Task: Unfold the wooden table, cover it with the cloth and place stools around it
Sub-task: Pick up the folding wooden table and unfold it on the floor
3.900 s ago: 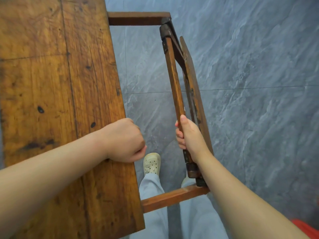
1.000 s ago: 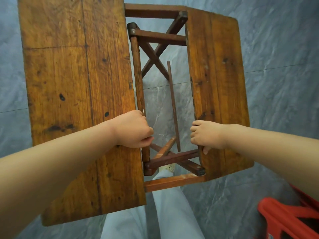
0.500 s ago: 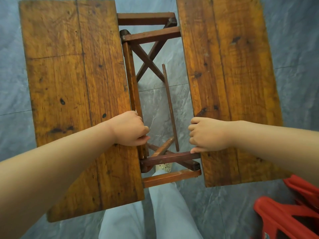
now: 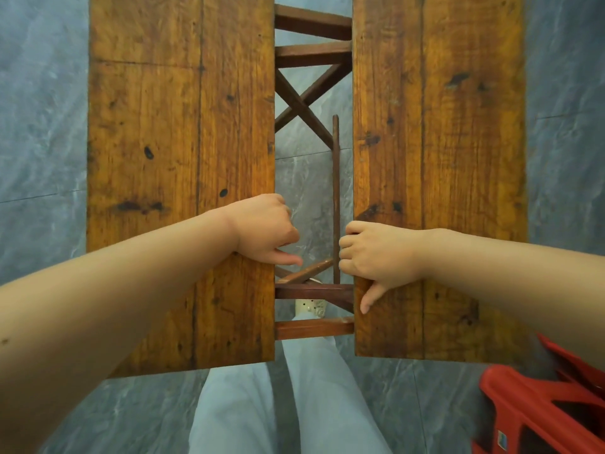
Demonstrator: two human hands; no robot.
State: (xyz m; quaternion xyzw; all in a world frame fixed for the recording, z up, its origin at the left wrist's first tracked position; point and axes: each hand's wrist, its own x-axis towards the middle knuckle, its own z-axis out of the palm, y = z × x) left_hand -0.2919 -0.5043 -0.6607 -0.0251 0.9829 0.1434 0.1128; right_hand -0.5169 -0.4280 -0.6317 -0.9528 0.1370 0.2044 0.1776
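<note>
The wooden folding table stands below me with two flat leaves. Its left leaf (image 4: pixel 157 142) and right leaf (image 4: pixel 451 142) lie level with a gap between them. Dark crossed frame bars (image 4: pixel 304 103) and a thin upright rod (image 4: pixel 336 191) show through the gap. My left hand (image 4: pixel 265 231) grips the inner edge of the left leaf, fingers curled under. My right hand (image 4: pixel 373 253) grips the inner edge of the right leaf, thumb pointing toward me. No cloth is in view.
A red plastic stool (image 4: pixel 543 407) stands at the bottom right on the grey tiled floor (image 4: pixel 42 126). My light trousers (image 4: pixel 294 404) and one white shoe (image 4: pixel 311 306) are under the table's near end.
The right leaf has swung up from hanging edge-on to lying flat, level with the left leaf. My right hand stayed on its inner edge; the view has centred over the gap.
</note>
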